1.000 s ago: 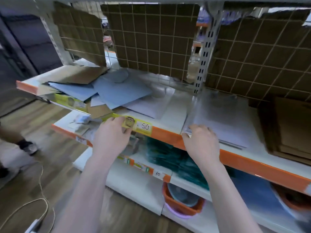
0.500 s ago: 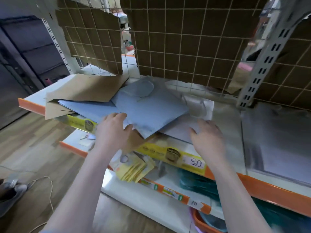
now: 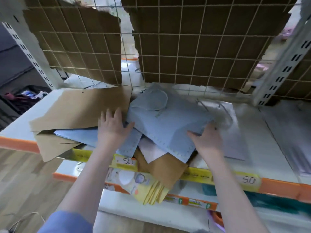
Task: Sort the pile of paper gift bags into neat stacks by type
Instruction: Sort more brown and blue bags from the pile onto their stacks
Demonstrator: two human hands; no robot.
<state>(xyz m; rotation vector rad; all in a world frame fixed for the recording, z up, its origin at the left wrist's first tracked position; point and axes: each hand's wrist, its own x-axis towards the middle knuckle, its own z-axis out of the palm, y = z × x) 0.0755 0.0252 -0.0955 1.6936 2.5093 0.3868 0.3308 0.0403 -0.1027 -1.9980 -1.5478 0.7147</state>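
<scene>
Nearest the camera, a lower shelf held a fan of yellow bags [image 3: 148, 190] below the orange shelf edge [image 3: 279, 187], where yellow price strips marked the upper shelf's front. Over that edge hung the near end of the unsorted pile: a brown bag [image 3: 161, 170] and a white bag [image 3: 151, 153] drooped past the lip, likely because the heap had been dumped loosely rather than squared. Above them the left hand [image 3: 111, 126] lay on the pile with fingers spread and straight, pressing down on a lower blue bag [image 3: 101, 137] where the blue sheets met a large brown bag [image 3: 80, 109], apparently to steady the heap. The right hand [image 3: 207, 137] gripped the right edge of the top blue bag [image 3: 168, 125], thumb on top and fingers curled beneath, seemingly ready to lift that sheet off. Just right of it lay a pale glossy bag [image 3: 234, 132] flat on the shelf, perhaps already set apart. Farther back stood a wire grid [image 3: 185, 52] backed by torn cardboard.
</scene>
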